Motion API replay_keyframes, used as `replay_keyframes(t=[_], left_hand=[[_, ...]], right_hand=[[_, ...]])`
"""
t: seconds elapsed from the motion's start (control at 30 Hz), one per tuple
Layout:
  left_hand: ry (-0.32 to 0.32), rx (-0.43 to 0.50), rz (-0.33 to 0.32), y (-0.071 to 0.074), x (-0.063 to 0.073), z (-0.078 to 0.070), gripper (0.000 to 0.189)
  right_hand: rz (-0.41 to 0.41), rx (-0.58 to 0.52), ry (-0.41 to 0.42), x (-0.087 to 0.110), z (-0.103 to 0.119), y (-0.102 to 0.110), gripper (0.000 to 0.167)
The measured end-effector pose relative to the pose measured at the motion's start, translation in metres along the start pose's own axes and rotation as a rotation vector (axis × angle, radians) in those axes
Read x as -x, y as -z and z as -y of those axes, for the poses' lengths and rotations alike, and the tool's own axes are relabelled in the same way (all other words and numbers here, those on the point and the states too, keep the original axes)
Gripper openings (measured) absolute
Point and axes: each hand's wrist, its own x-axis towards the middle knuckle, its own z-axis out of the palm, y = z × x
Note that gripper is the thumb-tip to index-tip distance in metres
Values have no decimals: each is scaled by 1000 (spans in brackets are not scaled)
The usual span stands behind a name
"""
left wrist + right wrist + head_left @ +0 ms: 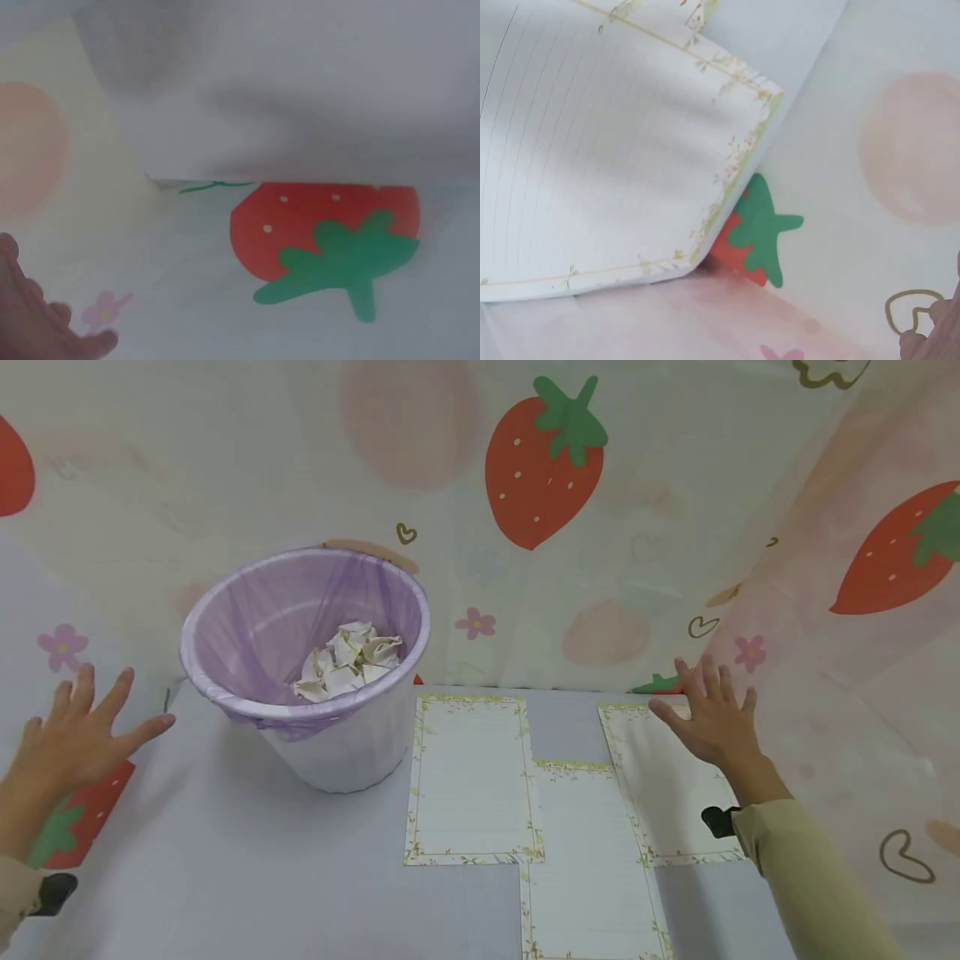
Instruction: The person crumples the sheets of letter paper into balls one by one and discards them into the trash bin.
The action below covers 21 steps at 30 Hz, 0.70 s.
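My left hand (75,739) hovers at the left of the table with its fingers spread, holding nothing. In the left wrist view, part of that hand shows at the lower left corner. My right hand (716,718), also with spread fingers, is held over the right-hand sheet of lined paper (667,785). Two more lined sheets with flowered borders lie beside it: a left one (472,777) and a lower middle one (588,860). A white bin (337,756) with a purple bag lining (247,635) stands left of the sheets. Crumpled paper (345,664) lies inside the bin.
A pale table (300,877) carries the bin and sheets. Behind it hangs a curtain (675,527) printed with strawberries, flowers and hearts, which also runs down both sides. The bin's rim rises well above the tabletop.
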Motion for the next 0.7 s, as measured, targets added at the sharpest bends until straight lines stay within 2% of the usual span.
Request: replay_keyframes(t=[0.13,0.27,0.4,0.6,0.7], left_hand=[[-19,149,103,-4,0,-4,95],[-7,257,164,-13,-2,-2,98],[-32,326,210,-23,-2,-1,97],[-62,386,246,-28,2,-11,101],[-60,407,263,-31,5,-16,104]], right_hand=[[45,-95,36,-1,5,-5,84],[60,-162,52,-2,9,-10,84],[80,-265,56,-2,11,-18,87],[147,-506,47,-1,19,-22,93],[171,-564,34,-2,23,-25,94]])
